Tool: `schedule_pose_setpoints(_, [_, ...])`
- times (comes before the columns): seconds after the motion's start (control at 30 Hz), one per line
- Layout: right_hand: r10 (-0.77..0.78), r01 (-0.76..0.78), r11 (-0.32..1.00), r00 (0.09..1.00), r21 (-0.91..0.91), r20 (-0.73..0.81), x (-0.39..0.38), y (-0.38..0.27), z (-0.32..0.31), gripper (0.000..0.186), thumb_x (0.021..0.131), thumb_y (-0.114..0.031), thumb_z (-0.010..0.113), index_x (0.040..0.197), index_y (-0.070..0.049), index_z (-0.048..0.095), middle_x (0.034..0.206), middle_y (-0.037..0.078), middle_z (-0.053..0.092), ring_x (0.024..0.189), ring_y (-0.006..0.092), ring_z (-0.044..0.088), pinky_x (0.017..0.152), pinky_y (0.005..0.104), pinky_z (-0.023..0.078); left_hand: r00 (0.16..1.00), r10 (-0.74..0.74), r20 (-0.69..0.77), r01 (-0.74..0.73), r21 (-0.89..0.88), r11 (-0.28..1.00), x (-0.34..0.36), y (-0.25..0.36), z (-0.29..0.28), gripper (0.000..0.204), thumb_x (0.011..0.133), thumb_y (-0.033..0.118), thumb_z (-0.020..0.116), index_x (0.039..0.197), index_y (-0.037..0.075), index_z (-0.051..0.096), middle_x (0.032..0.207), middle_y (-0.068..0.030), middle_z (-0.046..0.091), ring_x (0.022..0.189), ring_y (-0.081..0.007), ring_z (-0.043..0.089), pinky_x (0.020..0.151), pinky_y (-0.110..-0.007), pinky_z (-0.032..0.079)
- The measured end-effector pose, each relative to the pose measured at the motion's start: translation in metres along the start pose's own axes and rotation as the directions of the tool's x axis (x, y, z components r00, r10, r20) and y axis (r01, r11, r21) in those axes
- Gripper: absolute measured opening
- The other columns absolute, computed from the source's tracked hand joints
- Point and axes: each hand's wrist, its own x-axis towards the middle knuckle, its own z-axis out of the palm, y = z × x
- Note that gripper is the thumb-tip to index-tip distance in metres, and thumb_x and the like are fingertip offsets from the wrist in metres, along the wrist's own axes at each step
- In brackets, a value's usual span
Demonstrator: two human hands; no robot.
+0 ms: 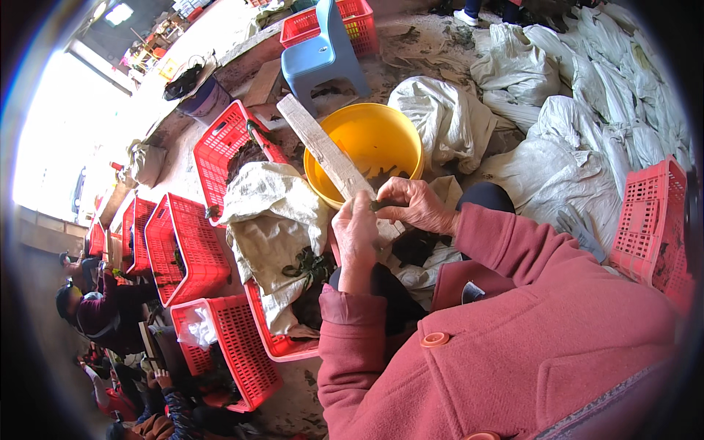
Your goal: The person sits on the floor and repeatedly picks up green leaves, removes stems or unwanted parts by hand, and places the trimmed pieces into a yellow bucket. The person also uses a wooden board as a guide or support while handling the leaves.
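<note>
A wooden board [323, 143] lies across the yellow bucket [385, 128], its near end by my hands. Above that end, my left hand [355, 229] is closed, its fingertips meeting those of my right hand [419, 206]. Between them is a small dark green strip [378, 204], perhaps seaweed, pinched by both hands. Several dark scraps [381, 176] lie in the bottom of the bucket. Left of my left hand, a dark green leafy bunch [309, 265] sits beside a pale woven sack [268, 205] draped over a red crate [275, 345].
Several red crates [187, 246] stand to the left, with co-workers [110, 315] beyond. A blue plastic chair [312, 57] is behind the bucket. White sacks [565, 147] pile up at the right, near a grey glove [579, 229] and a red crate [649, 220].
</note>
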Motion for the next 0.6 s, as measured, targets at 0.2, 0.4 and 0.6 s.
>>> schedule_pose_setpoints(0.2, [0.034, -0.033, 0.999, 0.999, 0.03, -0.029, -0.006, -0.005, -0.009, 0.025, 0.086, -0.004, 0.076, 0.108, 0.001, 0.064, 0.098, 0.005, 0.069, 0.086, 0.0099, 0.065, 0.075, 0.0249, 0.056, 0.986, 0.081, 0.143, -0.105, 0.166, 0.981, -0.003, 0.0, 0.001, 0.015, 0.095, 0.016, 0.066, 0.084, 0.009, 0.061, 0.064, 0.0074, 0.05, 0.049, -0.0009, 0.036, 0.045, -0.019, 0.024])
schedule_pose_setpoints(0.4, [0.066, -0.049, 0.991, 0.989, 0.124, -0.133, -0.016, -0.009, 0.003, 0.025, 0.087, -0.008, 0.076, 0.107, 0.002, 0.067, 0.092, 0.006, 0.069, 0.08, 0.0098, 0.065, 0.071, 0.0241, 0.055, 0.98, 0.117, 0.161, -0.113, -0.035, 0.993, 0.0, -0.007, -0.003, 0.008, 0.097, 0.012, 0.063, 0.089, 0.009, 0.061, 0.064, 0.0077, 0.047, 0.05, -0.0013, 0.037, 0.045, -0.02, 0.024])
schedule_pose_setpoints(0.6, [-0.06, 0.05, 0.959, 0.998, -0.28, -0.025, -0.043, -0.002, -0.029, 0.022, 0.092, -0.011, 0.07, 0.111, 0.0, 0.068, 0.09, 0.006, 0.071, 0.078, 0.0079, 0.065, 0.069, 0.0245, 0.053, 0.972, 0.149, 0.182, -0.117, -0.178, 0.977, 0.008, 0.003, -0.026, 0.037, 0.106, 0.035, 0.044, 0.115, 0.003, 0.06, 0.061, 0.0039, 0.042, 0.05, -0.0061, 0.029, 0.048, -0.022, 0.023])
